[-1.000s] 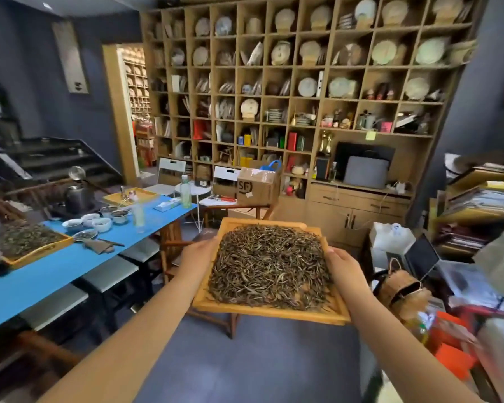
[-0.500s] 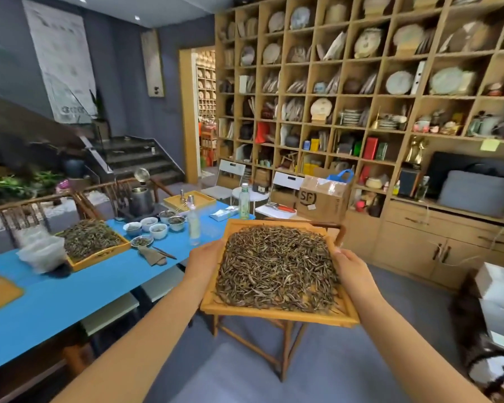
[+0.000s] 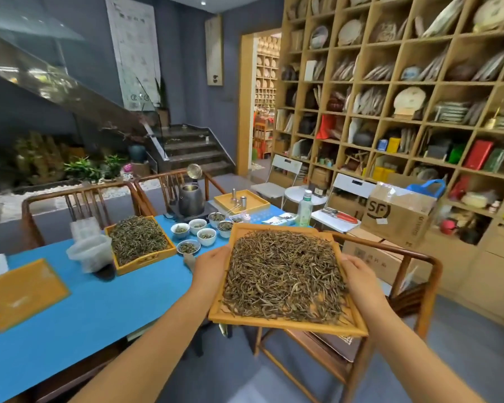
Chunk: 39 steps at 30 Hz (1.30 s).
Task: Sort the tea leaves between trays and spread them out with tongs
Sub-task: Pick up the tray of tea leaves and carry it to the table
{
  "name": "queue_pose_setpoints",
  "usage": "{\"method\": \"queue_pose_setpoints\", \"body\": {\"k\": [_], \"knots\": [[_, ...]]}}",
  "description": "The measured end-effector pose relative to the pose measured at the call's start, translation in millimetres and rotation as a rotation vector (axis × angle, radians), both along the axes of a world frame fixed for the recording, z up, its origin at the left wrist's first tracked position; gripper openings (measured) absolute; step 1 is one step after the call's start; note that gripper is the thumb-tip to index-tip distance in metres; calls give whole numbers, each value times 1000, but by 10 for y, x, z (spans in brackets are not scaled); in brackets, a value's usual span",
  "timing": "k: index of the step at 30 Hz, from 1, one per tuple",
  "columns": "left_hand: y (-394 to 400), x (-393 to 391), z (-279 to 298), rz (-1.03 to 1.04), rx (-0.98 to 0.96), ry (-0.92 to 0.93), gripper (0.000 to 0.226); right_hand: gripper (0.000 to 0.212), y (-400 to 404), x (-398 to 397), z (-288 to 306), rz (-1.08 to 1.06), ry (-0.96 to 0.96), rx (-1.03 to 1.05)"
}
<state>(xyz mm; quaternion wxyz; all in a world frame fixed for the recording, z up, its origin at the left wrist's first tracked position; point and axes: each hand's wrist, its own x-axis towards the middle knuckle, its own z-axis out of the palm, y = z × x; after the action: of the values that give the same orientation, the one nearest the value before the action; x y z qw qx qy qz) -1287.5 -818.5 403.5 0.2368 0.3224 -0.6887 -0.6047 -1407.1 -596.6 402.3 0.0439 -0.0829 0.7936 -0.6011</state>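
I carry a wooden tray [image 3: 288, 325] heaped with dry tea leaves [image 3: 284, 279] in front of my chest. My left hand [image 3: 213, 267] grips its left edge and my right hand [image 3: 361, 276] grips its right edge. The tray hangs in the air beside the right end of a blue table [image 3: 99, 309]. On that table lie a second tray of tea leaves [image 3: 141, 242] and an empty yellow tray [image 3: 21, 293] at the left. I see no tongs clearly.
Several small white cups [image 3: 205, 235], a kettle [image 3: 190, 200], a bottle [image 3: 305, 205] and a plastic container [image 3: 90, 253] stand on the table. Wooden chairs [image 3: 408, 286] are below and behind the tray. Tall shelves [image 3: 405, 82] fill the right wall. A cardboard box [image 3: 396, 213] sits by them.
My view has swung left, from the shelves toward the blue table. The held tray stays between both hands and is now nearer the table's right end.
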Motion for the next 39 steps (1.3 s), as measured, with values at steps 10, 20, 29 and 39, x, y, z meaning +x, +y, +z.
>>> {"method": "queue_pose_setpoints", "body": {"k": [10,20,29,39], "knots": [[-1281,-658,-283,324,76,84,30,29,-1602,-1088,-163,241,44,-12],[-2340,-606,-539,562,82,129,40,16,-3231,-1532,-445,507,35,-61],[-3489,-146,-894,647,103,64,22,14,-4606,-1207,-836,631,-71,-80],[-4523,564,-1240,741,140,11,43,14,-5866,-596,-1208,760,-174,-68]]}}
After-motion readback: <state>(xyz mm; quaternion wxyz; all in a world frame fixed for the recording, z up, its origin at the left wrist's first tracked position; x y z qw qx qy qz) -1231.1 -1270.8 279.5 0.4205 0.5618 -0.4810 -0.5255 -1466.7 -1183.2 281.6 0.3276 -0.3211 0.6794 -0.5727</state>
